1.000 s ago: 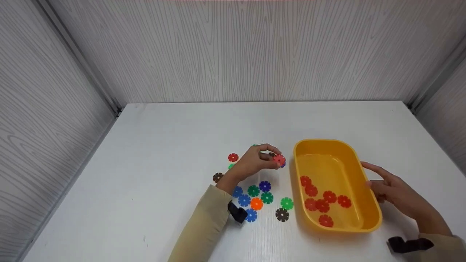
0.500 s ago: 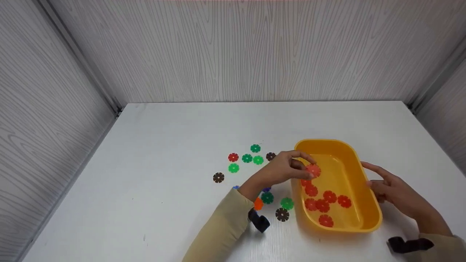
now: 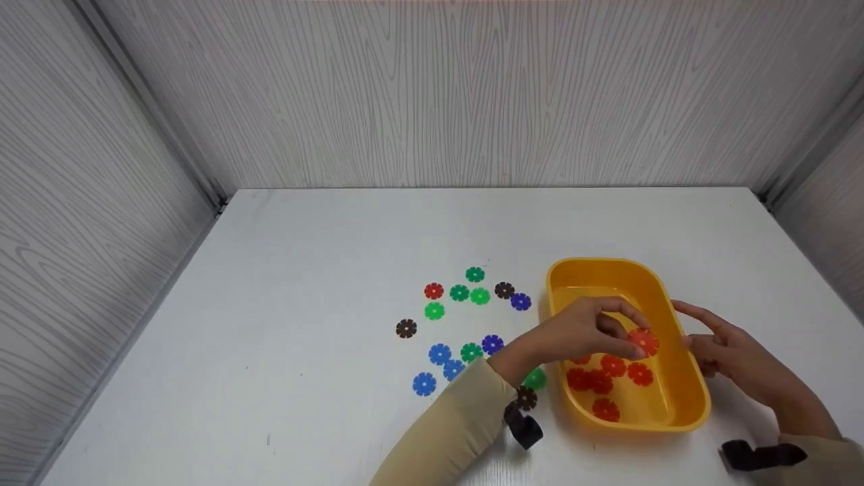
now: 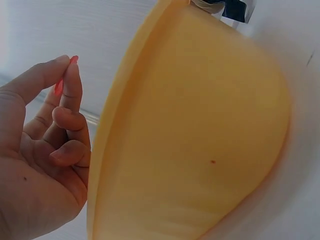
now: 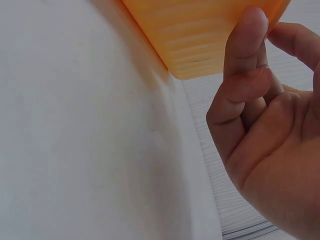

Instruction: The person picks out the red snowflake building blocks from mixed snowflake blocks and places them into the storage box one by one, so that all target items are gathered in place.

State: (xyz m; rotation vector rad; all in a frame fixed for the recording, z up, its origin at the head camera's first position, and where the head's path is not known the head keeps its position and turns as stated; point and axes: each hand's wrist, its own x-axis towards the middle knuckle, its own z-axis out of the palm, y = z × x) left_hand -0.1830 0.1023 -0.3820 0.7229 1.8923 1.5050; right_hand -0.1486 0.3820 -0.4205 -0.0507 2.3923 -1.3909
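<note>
My left hand (image 3: 594,334) is over the yellow plastic tray (image 3: 697,405). Its thumb and index finger pinch a red notched interlocking disc (image 3: 644,343); the left wrist view shows that red disc (image 4: 59,86) edge-on between the fingertips, above the rim. Several red discs (image 3: 640,374) lie on the tray's floor, some hidden under the hand. At the tray's right side, my right hand (image 3: 739,358) touches the outer wall with its index finger and thumb. In the right wrist view that hand (image 5: 270,125) has its other fingers bent beneath.
Left of the tray lie loose discs: blue (image 3: 424,384), green (image 3: 480,296), purple (image 3: 520,302), brown (image 3: 406,329) and one red disc (image 3: 434,291). The left sleeve (image 3: 452,425) covers part of the group. A wood-grain panel (image 3: 432,94) stands behind the white table (image 3: 304,283).
My left hand has carried the red disc rightward from the loose discs, across the tray's left rim to its right half. The right hand stays at the tray's side.
</note>
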